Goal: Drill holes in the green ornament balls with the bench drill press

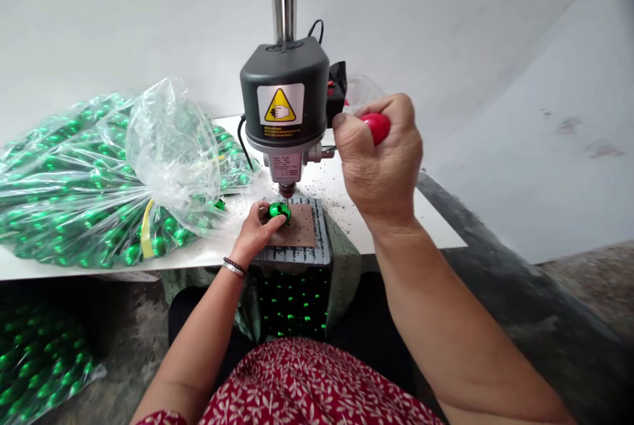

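A shiny green ball (278,211) is gripped between the thumb and fingers of my left hand (257,230). It rests over a brown board (300,226) on the grey base plate, right beneath the chuck (286,190) of a drill press (285,92). The thin bit comes down at the ball; whether it has entered the ball I cannot tell. My right hand (384,161) is raised beside the machine, its fingers wrapped round the red knob (377,127) of the feed lever.
A large clear bag of green balls (99,181) fills the table's left side. Another bag of them (39,352) lies on the floor. More green balls (294,306) sit below the table edge in front of me. Dark shavings are scattered on the white table (436,227).
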`<state>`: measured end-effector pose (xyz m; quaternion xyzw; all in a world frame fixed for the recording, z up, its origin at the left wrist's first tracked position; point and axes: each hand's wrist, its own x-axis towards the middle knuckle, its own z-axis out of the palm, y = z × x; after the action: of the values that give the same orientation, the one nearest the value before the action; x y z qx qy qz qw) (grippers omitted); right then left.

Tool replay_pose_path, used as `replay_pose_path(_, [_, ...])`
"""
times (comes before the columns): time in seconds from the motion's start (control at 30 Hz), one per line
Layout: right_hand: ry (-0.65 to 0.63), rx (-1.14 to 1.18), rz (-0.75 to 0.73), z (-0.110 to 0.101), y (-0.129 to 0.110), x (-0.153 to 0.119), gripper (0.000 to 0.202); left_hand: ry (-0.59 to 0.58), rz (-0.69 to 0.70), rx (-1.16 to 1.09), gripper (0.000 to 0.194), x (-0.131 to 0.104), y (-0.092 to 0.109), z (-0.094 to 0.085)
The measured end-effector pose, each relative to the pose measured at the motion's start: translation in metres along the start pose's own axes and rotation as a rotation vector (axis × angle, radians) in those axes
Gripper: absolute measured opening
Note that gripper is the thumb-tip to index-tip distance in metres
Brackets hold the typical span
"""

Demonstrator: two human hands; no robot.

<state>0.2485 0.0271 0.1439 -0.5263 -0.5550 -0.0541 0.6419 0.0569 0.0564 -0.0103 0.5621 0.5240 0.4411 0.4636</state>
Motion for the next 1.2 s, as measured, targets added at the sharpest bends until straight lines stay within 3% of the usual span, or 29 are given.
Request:
replay_pose_path(0.23, [-0.029,0.025,-0.020,-0.003,0.006,0.001,0.032,-0.009,0.011,0.097,0.040,0.003,0.001,0.006])
replay_pose_path(0.4, [-0.052,0.019,0.045,-0.005,-0.001,0.002,0.028,-0.117,0.121,0.430,0.042,-0.001,0.016,0.004])
replay_pose_path(0.53, [-0.054,0.022,0.070,-0.006,-0.006,0.003,0.029,-0.137,0.201,0.641,0.044,-0.004,0.023,0.004])
replay_pose_path(0.87, [-0.033,0.049,0.083,-0.007,-0.010,-0.001,0.027,-0.103,0.181,0.678,0.056,-0.003,0.007,0.011])
replay_pose_path(1.2, [0.006,-0.002,0.046,-0.016,-0.007,-0.019,0.024,-0.107,0.174,0.696,0.056,-0.005,0.004,0.011])
